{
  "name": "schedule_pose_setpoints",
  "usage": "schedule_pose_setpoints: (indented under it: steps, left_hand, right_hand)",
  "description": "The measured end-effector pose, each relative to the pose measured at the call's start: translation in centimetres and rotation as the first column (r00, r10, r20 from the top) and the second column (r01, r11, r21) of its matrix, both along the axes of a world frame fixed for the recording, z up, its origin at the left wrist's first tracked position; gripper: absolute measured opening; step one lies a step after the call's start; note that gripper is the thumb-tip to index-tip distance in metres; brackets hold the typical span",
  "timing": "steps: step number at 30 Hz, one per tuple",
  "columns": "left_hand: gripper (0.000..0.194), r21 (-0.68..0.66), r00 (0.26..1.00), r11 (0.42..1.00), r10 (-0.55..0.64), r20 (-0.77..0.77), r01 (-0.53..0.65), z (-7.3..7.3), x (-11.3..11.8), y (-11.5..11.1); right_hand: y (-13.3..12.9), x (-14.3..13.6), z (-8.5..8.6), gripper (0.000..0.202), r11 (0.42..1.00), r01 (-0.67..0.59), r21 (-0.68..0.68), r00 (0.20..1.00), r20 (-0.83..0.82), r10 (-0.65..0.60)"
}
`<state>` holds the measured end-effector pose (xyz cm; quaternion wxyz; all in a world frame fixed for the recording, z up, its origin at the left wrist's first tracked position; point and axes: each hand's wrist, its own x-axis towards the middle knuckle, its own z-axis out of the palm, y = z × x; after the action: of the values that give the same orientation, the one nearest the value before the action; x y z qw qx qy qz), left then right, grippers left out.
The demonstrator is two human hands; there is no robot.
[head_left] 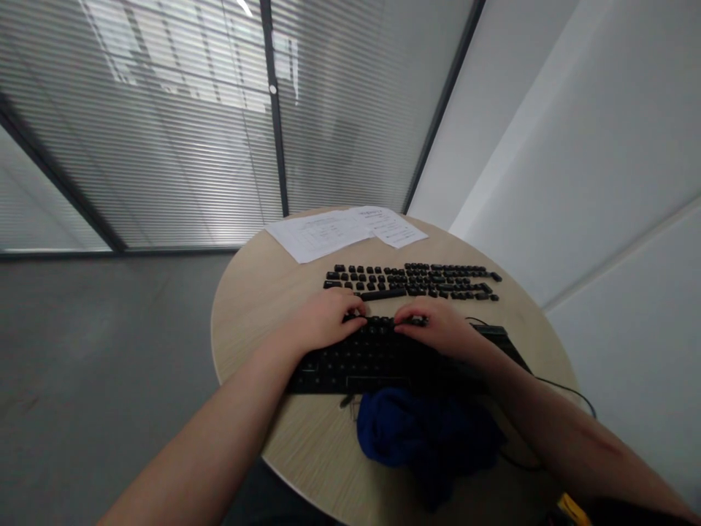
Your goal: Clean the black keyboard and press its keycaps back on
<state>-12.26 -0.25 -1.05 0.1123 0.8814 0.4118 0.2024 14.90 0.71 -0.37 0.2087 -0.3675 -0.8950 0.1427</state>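
Note:
A black keyboard [355, 365] lies on the round wooden table, partly covered by my forearms. Thumb and fingertips of my left hand [328, 318] close around a black keycap at its far row; whether it is seated or loose cannot be made out. My right hand [438, 325] has its fingers closed the same way on a dark keycap farther right in that row. Beyond the hands, loose black keycaps [416, 277] stand in rows on the table, with a long bar-shaped keycap [383, 294] nearest the left hand.
White printed sheets [323, 232] lie at the table's far side. A bunched blue cloth [391, 431] sits in front of the keyboard, near a small wire object [353, 409]. A black cable [569, 389] runs off to the right. Glass partitions with blinds [191, 146] and a white wall [602, 146] stand behind.

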Motion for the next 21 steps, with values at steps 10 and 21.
schedule_pose_setpoints:
  steps: [10,21]
  left_hand:
    - [0.017,0.015,0.999,1.0,-0.028,0.025,0.027,0.1,-0.1,-0.1]
    - [0.018,-0.03,1.0,1.0,0.005,0.01,-0.005,0.1,-0.1,0.0]
  right_hand:
    - [0.1,0.0,-1.3,0.009,0.995,-0.091,0.027,0.996,0.012,0.091]
    - [-0.2,-0.2,-1.5,0.013,0.993,-0.1,0.059,0.992,0.081,0.095]
